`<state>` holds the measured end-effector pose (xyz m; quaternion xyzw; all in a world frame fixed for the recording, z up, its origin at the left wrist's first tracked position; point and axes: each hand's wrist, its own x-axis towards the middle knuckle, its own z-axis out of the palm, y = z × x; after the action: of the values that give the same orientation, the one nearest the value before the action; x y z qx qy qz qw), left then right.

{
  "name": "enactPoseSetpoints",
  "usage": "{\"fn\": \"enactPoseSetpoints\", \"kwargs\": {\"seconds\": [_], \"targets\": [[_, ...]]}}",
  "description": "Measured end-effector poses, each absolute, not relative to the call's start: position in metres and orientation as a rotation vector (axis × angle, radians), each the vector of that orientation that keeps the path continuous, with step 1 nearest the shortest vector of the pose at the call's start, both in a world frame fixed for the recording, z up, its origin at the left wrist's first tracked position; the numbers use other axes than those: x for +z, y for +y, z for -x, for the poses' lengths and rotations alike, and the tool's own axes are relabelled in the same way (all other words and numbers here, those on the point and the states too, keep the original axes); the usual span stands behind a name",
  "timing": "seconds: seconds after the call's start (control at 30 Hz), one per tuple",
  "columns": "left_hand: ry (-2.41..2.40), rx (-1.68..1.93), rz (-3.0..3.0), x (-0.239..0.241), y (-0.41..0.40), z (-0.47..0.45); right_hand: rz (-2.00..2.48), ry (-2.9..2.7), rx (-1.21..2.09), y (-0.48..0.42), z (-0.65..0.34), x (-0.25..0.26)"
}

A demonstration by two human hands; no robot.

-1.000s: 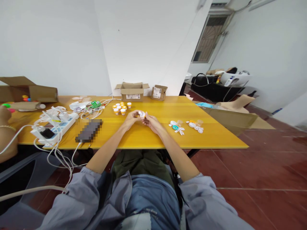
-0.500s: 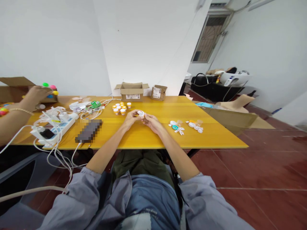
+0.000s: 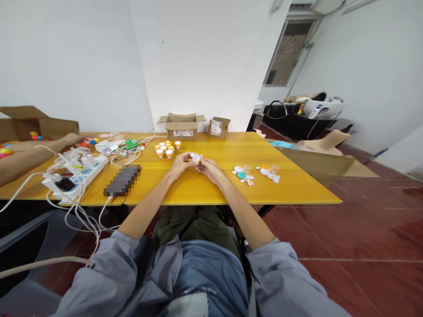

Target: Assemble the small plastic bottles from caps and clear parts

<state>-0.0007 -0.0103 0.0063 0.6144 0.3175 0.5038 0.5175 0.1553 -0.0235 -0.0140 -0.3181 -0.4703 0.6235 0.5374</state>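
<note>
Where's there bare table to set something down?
Widest: the table beyond the right hand, between the small carton and loose parts. Also between the left forearm and right forearm, up to the front edge. Crowded: the left end, with power strip, dark device, another person's arm.

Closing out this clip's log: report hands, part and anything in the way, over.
Left hand, right hand both holding small white part. Part partly hidden in grip. Orange-and-white cups beyond, leftward; loose pieces rightward.

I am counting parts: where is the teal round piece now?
In the head view, the teal round piece lies on the table, right of the right hand, beside white parts.
</note>
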Motion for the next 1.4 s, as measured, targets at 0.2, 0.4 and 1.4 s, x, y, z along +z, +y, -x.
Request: {"fn": "enactPoseSetpoints", "kwargs": {"seconds": [0.2, 0.4, 1.4], "targets": [[0.765, 1.201, -1.478, 0.0081, -0.0128, 0.0003, 0.797, -1.147, 1.486, -0.0263, -0.1544, -0.0105], [0.786, 1.211, -1.461, 0.0106, -0.0155, -0.0015, 0.801, -1.149, 1.487, -0.0244, -0.1541, -0.0114], [0.783, 1.228, -1.454, 0.0102, -0.0143, -0.0017, 0.805, -1.112, 1.478, -0.0269, -0.1517, -0.0081]]}}
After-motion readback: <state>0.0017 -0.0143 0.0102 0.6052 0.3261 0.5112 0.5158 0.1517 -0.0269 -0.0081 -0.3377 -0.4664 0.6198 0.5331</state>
